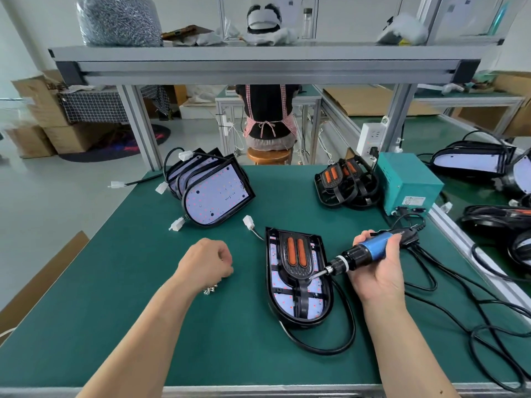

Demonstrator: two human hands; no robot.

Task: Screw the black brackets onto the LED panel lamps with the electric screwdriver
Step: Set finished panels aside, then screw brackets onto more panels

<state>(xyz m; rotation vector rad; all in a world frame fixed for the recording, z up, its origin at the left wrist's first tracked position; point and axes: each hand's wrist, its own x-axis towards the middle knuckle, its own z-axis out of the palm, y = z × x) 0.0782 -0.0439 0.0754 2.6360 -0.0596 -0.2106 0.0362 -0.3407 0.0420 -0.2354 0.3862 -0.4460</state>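
Observation:
An LED panel lamp (pixel 298 297) lies face up on the green mat, with a black bracket (pixel 296 259) carrying two orange strips laid on it. My right hand (pixel 379 265) grips the blue electric screwdriver (pixel 362 254); its bit tip touches the bracket's lower right edge. My left hand (pixel 208 261) is curled over the mat to the lamp's left, just above a small heap of screws (pixel 211 289). Whether it holds any screws is hidden.
A stack of bare LED panels (pixel 212 191) leans at the back left. Lamps with brackets (pixel 344 182) stand beside a teal power box (pixel 405 182). Black cables (pixel 448 305) trail across the mat's right side. More lamps (pixel 471 162) lie on the right bench. A person sits beyond.

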